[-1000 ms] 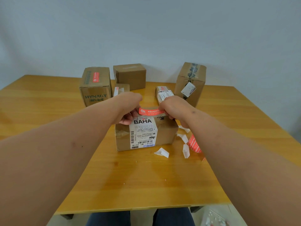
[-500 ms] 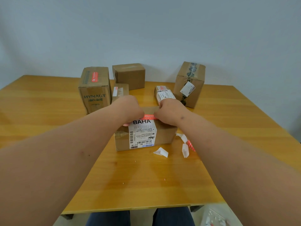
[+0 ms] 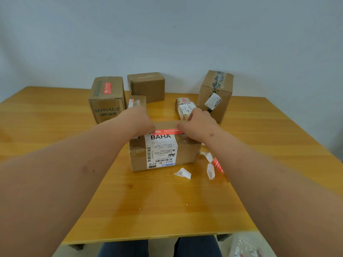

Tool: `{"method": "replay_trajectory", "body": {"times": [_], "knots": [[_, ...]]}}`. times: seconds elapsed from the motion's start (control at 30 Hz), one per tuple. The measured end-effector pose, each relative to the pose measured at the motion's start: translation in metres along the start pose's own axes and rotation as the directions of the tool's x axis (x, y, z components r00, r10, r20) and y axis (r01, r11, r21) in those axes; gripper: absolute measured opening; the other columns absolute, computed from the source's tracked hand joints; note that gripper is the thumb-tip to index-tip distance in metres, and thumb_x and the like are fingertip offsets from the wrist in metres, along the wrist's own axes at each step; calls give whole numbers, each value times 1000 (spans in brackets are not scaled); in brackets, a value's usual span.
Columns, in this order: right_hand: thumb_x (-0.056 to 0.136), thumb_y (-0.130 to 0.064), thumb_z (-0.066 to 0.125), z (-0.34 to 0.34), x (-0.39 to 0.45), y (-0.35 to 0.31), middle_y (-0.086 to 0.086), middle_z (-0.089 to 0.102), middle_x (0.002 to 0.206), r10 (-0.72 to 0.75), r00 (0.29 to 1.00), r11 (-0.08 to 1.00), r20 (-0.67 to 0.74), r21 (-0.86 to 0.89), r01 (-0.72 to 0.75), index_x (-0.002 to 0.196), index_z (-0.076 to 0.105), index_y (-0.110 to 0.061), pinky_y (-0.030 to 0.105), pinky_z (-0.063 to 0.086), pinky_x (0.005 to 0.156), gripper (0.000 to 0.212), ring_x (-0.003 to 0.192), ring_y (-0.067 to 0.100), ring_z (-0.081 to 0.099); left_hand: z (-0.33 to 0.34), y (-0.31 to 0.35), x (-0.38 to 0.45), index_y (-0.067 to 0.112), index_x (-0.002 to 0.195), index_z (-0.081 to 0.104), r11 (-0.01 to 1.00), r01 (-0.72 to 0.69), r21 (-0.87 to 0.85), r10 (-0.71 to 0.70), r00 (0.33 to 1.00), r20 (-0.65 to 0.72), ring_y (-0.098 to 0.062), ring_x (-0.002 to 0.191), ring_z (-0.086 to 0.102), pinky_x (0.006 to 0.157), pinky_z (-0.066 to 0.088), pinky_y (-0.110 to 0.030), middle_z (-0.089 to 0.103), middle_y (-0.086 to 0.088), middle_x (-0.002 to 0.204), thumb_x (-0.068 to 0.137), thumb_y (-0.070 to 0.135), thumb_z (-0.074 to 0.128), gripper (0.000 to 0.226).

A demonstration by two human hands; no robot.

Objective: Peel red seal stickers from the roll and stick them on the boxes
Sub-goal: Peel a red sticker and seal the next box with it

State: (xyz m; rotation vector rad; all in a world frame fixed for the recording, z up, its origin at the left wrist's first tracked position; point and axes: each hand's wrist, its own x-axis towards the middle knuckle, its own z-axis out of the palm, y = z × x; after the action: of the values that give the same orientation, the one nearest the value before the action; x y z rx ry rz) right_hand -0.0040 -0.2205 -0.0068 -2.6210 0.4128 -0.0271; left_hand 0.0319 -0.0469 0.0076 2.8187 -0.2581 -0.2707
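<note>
A brown box with a white BAHA label (image 3: pixel 163 151) stands at the table's middle. A red seal sticker (image 3: pixel 168 131) lies flat along the box's top front edge. My left hand (image 3: pixel 138 120) holds the sticker's left end with curled fingers that are hidden under the hand. My right hand (image 3: pixel 199 123) holds the right end with its fingertips curled down on it. The red sticker strip (image 3: pixel 217 164) lies on the table right of the box, partly hidden by my right forearm.
White backing scraps (image 3: pixel 182 173) lie in front of and right of the box. At the back stand a HYNAUT box with a red sticker (image 3: pixel 106 99), a plain box (image 3: pixel 146 86), two small boxes (image 3: pixel 138 101) and a tall box (image 3: pixel 216 93). The wooden table (image 3: pixel 157 210) ends near my knees.
The sticker, held in the air above the box a second ago, has come down onto the box top. My hands have moved slightly apart, so more of it shows.
</note>
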Motion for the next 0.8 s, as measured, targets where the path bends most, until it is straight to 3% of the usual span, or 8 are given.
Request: {"method": "replay_trajectory", "body": {"times": [0.1, 0.2, 0.33, 0.4, 0.47, 0.6, 0.7, 0.8], "knots": [[82, -33, 58, 5, 0, 3, 7, 50, 120, -4, 1000, 998, 16, 60, 3, 123, 46, -18, 33, 49, 74, 46, 99, 24, 57, 7, -4, 0, 13, 99, 58, 978, 3, -208, -11, 999, -39, -22, 86, 64, 69, 56, -31, 65, -6, 91, 89, 19, 61, 12], [86, -29, 56, 1, 0, 7, 3, 57, 115, -40, 998, 996, 39, 83, 36, 115, 51, -19, 29, 46, 69, 32, 94, 17, 56, 8, -3, -3, 15, 95, 55, 951, -10, -309, -9, 998, -61, -22, 86, 62, 71, 55, -33, 65, -7, 93, 91, 22, 58, 8], [72, -50, 72, 0, -2, 6, -1, 54, 101, -32, 994, 994, 102, 111, 21, 101, 48, -24, 32, 52, 72, 45, 88, 16, 58, 11, 2, -9, 17, 98, 50, 982, -17, -188, 17, 1000, 2, -19, 84, 63, 71, 56, -34, 66, -3, 88, 77, 49, 75, 46], [76, -36, 70, -1, -2, 7, 1, 57, 103, -24, 994, 990, 103, 143, 9, 101, 49, -23, 33, 53, 75, 35, 90, 17, 58, 11, 1, -9, 18, 101, 50, 972, 2, -233, 1, 1000, 10, -20, 84, 63, 73, 58, -36, 65, -5, 92, 78, 37, 76, 39], [81, -26, 65, -2, -2, 9, 2, 58, 107, -11, 996, 980, 89, 197, -7, 106, 50, -21, 29, 50, 71, 29, 91, 16, 56, 9, -1, -10, 17, 104, 51, 931, 21, -365, -15, 1000, 20, -19, 81, 62, 65, 55, -32, 63, -6, 92, 83, 20, 71, 29], [86, -23, 59, -1, -4, 11, 3, 58, 112, -4, 994, 973, 107, 228, -20, 110, 47, -21, 26, 44, 61, 26, 86, 14, 56, 10, -5, -9, 20, 108, 51, 862, 25, -506, -15, 1000, 24, -21, 84, 63, 59, 53, -29, 61, -7, 98, 87, 11, 63, 25], [88, -26, 58, -5, -6, 9, 5, 51, 122, 42, 987, 960, 157, 266, -83, 123, 42, -22, 29, 47, 65, 39, 93, 19, 52, 11, -13, -7, 29, 113, 55, 902, 4, -432, -22, 999, -36, -29, 110, 54, 84, 55, -42, 55, -7, 120, 87, 27, 63, 27], [70, -46, 76, -4, -9, 6, 4, 44, 128, 102, 938, 947, 331, 257, -193, 137, 30, -30, 43, 56, 76, 82, 111, 28, 50, 7, -15, -17, 24, 132, 52, 988, -16, -151, 24, 998, 57, -32, 131, 34, 107, 36, -47, 46, -5, 136, 72, 72, 65, 78]]}}
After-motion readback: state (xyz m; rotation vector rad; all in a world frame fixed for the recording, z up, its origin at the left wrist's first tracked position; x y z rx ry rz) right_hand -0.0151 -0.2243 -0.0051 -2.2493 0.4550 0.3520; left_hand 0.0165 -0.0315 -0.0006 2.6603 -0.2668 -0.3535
